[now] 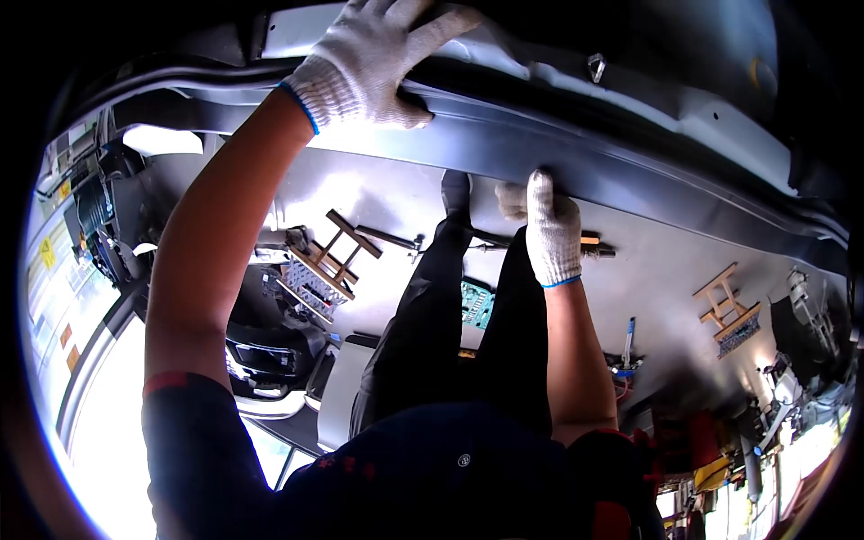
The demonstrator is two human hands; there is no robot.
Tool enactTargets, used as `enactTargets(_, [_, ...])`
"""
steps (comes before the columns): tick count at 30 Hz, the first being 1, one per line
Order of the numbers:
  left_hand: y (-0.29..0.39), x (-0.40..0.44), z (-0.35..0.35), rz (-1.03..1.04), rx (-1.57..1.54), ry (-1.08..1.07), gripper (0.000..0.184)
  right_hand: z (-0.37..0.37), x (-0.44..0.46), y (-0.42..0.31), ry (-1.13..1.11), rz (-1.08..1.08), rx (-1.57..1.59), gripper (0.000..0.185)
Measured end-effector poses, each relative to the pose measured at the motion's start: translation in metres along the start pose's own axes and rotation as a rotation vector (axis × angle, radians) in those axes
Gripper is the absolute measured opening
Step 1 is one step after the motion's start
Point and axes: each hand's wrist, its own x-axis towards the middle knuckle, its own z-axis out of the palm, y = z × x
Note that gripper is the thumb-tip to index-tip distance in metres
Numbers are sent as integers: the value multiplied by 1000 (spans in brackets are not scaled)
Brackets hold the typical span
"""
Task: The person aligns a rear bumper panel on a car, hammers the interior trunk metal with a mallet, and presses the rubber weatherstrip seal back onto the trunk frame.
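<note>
Running lengthwise from upper left to lower right, one long grey panel [504,144] spans the view before the person. The left hand [360,72] spreads, fingers apart, over it; the right hand [551,229], fingers curled, thumb extended, is at its lower edge, grip unclear. Two wooden-framed stands [340,259] occupy the floor [648,270].

The long grey panel [621,184] blocks the far side. Right of the right hand [553,225], there is open floor [657,274] to pass over, up to the wooden stool [737,322]. On the left, the person's legs [421,315] are in the way.
</note>
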Motion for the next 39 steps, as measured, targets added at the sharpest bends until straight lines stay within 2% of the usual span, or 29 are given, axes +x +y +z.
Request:
enactTargets(2, [0, -4, 7, 8, 142, 3, 123, 1, -12, -29, -48, 26, -239, 48])
enactTargets(4, [-3, 0, 1, -25, 55, -44, 124, 2, -14, -56, 1, -628, -624, 21])
enactTargets(6, [-8, -3, 4, 50, 36, 0, 125, 6, 1, -82, 255, -1039, -846, 33])
enactTargets(7, [-8, -5, 4, 38, 48, 0, 126, -3, 12, -95, 261, -1122, -980, 44])
enactTargets(8, [-9, -5, 9, 20, 41, 18, 126, -1, 16, -100, 282, -1064, -1171, 52])
enactTargets(10, [-10, -5, 16, 26, 125, 72, 127, 4, 8, -100, 314, -1026, -1309, 59])
enactTargets(13, [-4, -11, 8, 17, 113, 115, 120, -9, 18, -95, 391, -1104, -1380, 65])
enactTargets(14, [-2, -14, -1, 11, 68, 81, 119, -6, 20, -99, 437, -1101, -1452, 70])
enactTargets(16, [-6, -14, 7, 42, 92, 202, 116, 7, 23, -120, 421, -1040, -1527, 76])
enactTargets(17, [-6, -18, 6, 21, 57, 163, 115, 15, 25, -131, 413, -1047, -1547, 76])
enactTargets(19, [-7, -17, 12, -2, 81, 163, 111, 34, 33, -146, 310, -709, -1694, 82])
enactTargets(20, [-10, -15, 22, -7, 139, 204, 109, 40, 37, -146, 312, -733, -1687, 87])
enactTargets(23, [-1, -27, -2, -10, -38, 178, 100, 45, 43, -149, 285, -763, -1625, 88])
enactTargets(25, [-2, -30, 2, -12, -46, 203, 99, 54, 41, -150, 356, -599, -1661, 101])
enactTargets(26, [-3, -31, 4, -3, -47, 222, 98, 58, 41, -151, 354, -604, -1665, 101])
enactTargets(28, [-4, -32, 16, -8, -57, 266, 98, 73, 46, -156, 344, -665, -1636, 115])
enactTargets(29, [-4, -32, 26, -4, -25, 350, 99, 83, 48, -157, 307, -647, -1672, 125])
enactTargets(31, [-6, -37, 31, -1, -4, 424, 100, 103, 54, -164, 236, -605, -1690, 129])
enactTargets(35, [-6, -77, 20, -192, 217, 344, 101, 102, 60, -171, 131, -607, -1745, 130])
enactTargets(37, [0, -108, 9, -417, 364, 289, 98, 76, 61, -176, 38, -651, -1772, 125])
enactTargets(38, [5, -126, 9, -547, 370, 330, 96, 56, 59, -179, -18, -693, -1772, 122])
enactTargets(39, [10, -144, 9, -678, 371, 369, 94, 29, 63, -169, -62, -946, -1731, 110])
